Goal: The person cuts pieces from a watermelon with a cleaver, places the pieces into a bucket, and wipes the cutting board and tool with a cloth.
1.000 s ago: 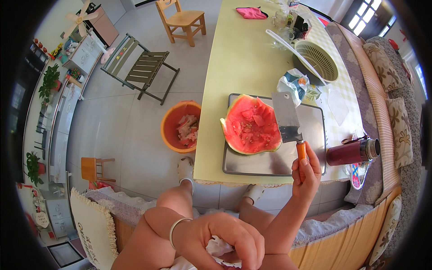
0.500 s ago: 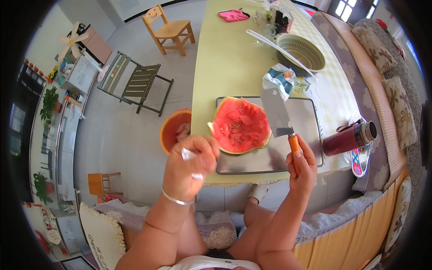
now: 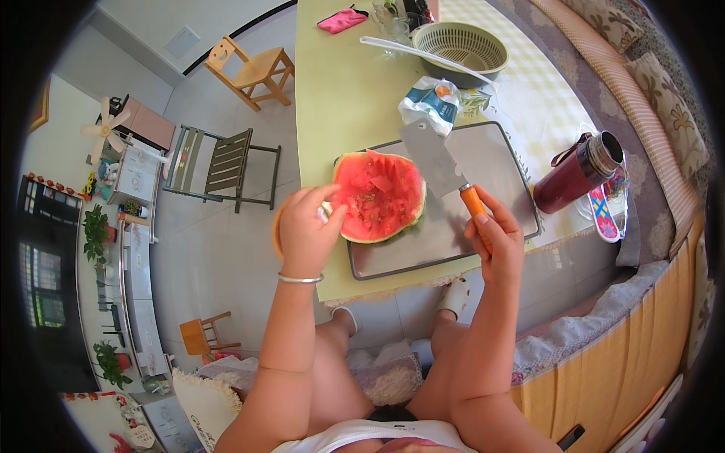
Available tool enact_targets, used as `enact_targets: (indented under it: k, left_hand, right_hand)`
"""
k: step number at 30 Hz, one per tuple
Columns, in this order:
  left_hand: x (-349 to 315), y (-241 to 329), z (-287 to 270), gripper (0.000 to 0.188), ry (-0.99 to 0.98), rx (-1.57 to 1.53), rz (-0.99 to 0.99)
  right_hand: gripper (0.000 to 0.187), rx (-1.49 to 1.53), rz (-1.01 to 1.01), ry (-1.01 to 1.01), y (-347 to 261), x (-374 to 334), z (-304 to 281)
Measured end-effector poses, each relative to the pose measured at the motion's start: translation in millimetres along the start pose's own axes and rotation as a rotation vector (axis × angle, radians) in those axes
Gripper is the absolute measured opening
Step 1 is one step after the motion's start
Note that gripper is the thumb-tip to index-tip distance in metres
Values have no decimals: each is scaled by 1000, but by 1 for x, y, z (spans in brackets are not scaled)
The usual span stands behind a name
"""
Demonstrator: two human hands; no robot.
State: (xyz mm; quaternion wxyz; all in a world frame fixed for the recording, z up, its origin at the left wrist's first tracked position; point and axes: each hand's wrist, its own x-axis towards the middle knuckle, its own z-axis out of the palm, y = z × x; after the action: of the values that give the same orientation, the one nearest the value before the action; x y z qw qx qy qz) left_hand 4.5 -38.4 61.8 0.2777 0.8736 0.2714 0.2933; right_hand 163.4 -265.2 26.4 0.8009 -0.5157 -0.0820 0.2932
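Note:
My right hand (image 3: 498, 235) grips the orange handle of a cleaver (image 3: 436, 155). Its broad metal blade slants up and left over a shiny metal tray (image 3: 453, 238). On the tray's left side rests a cut watermelon half (image 3: 381, 198), its red flesh hollowed and broken in the middle. At the melon's left edge is my left hand (image 3: 308, 230), fingers curled around something small, white and crumpled, perhaps tissue. Whether those fingers touch the rind I cannot tell.
An orange bin (image 3: 279, 226) stands beside the table, mostly behind my left hand. Beyond the tray are a white-and-blue packet (image 3: 430, 104) and a strainer basin (image 3: 483, 51) with a long white utensil (image 3: 423, 54) across it. A maroon flask (image 3: 570, 177) stands at right.
My left hand has come from nearer my body to the melon's left edge, its fingers loosening a little. The cleaver stays in my right hand. The whole view has shifted.

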Motion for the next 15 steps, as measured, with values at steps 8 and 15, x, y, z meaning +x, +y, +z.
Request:
enact_targets:
  k: [8,15]
  left_hand:
    - [38,13,14,24,-107,304,181]
    - [49,3,31,27,-271,435,136]
  right_hand:
    - [43,26,2,21,2,4,-3]
    - [43,22,-7,28,2,6,-6]
